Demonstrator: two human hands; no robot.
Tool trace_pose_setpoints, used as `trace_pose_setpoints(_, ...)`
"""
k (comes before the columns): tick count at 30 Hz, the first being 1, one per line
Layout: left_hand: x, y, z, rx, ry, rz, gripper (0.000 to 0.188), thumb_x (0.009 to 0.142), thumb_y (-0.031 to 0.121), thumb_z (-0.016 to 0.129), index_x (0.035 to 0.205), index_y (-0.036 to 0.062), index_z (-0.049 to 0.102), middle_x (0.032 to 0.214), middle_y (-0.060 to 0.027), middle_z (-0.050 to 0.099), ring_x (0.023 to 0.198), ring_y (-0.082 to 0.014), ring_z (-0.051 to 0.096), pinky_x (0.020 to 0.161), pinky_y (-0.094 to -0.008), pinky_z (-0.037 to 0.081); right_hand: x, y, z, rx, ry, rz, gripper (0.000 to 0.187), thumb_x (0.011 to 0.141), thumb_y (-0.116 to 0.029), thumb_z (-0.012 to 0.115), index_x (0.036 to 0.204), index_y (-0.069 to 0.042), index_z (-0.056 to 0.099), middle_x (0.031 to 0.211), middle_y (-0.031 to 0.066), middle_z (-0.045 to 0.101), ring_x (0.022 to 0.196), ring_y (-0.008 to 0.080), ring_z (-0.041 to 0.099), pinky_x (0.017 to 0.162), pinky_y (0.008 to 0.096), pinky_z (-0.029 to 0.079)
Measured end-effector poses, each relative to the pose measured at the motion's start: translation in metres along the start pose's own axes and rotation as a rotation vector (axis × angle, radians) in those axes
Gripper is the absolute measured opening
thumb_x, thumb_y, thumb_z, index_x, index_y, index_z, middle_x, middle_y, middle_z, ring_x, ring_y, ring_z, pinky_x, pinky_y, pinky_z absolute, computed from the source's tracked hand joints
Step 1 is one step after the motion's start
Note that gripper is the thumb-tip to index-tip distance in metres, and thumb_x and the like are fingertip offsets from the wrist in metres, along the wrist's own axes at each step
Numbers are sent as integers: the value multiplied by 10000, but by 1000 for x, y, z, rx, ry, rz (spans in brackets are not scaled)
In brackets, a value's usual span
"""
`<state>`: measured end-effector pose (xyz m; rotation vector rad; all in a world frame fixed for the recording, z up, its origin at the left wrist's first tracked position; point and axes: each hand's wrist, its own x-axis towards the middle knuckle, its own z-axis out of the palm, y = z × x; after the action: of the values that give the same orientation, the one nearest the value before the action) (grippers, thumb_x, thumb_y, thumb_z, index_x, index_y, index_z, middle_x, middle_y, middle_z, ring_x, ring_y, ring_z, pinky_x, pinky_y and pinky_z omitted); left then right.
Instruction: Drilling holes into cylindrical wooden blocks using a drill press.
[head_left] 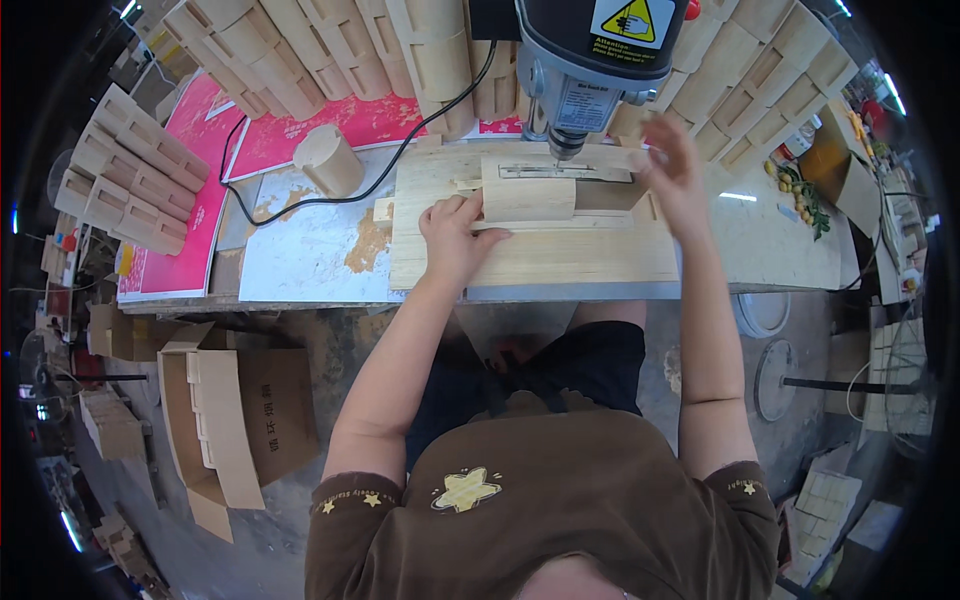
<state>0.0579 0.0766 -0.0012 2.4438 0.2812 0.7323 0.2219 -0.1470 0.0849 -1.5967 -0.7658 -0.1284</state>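
Left hand (pixel 457 238): thumb spread, fingertips against wooden piece (pixel 528 200), seemingly steadying it toward board's (pixel 560 262) rear edge, under drill (pixel 585 85) | right hand (pixel 675 175): blurred, half-curled, hold unclear

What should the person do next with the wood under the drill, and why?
Maybe the left hand should press the wood piece firmly, because the drill is right above it, and a loose piece could slip. That hand is already at the wood's left end, to the side of the drill. The right hand is blurry, so I can't tell whether it's touching anything.
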Motion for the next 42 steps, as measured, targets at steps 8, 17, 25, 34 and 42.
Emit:
trace_pose_setpoints(8,5,10,4,72,15,27,432,605,313,794,980,144,661,777,-6,540,856,-215,498,804,-385,306,108,-115,-17,-195,164,-174,312,929,-293,516,1088,-27,552,902,87,588,866,138,551,751,325,457)
trace_pose_setpoints(17,-3,3,-4,105,25,-18,439,622,316,786,1010,151,662,770,-15,533,841,-211,510,803,-369,298,53,-141,-5,-975,54,-188,231,902,-197,554,1028,-9,601,809,122,626,781,172,606,670,289,468)
trace_pose_setpoints(25,-1,6,-3,107,-32,-34,519,632,306,784,1106,151,638,781,-16,542,847,-205,514,815,-370,299,-17,-95,17,-521,273,-389,157,883,-117,558,957,-6,641,658,106,574,574,208,552,543,302,429)
trace_pose_setpoints(34,2,9,-2,93,-58,-46,533,630,283,786,1125,155,634,794,-11,557,846,-205,511,819,-370,297,-37,-14,35,-457,307,-434,196,857,-19,545,1036,1,620,749,117,587,652,215,567,599,298,449)
trace_pose_setpoints(42,-2,4,-2,75,-23,-34,533,622,283,790,1116,152,638,798,-9,564,852,-206,512,822,-374,292,-11,-76,8,-491,258,-403,103,861,-91,566,884,-1,610,630,106,519,586,190,509,574,286,418)
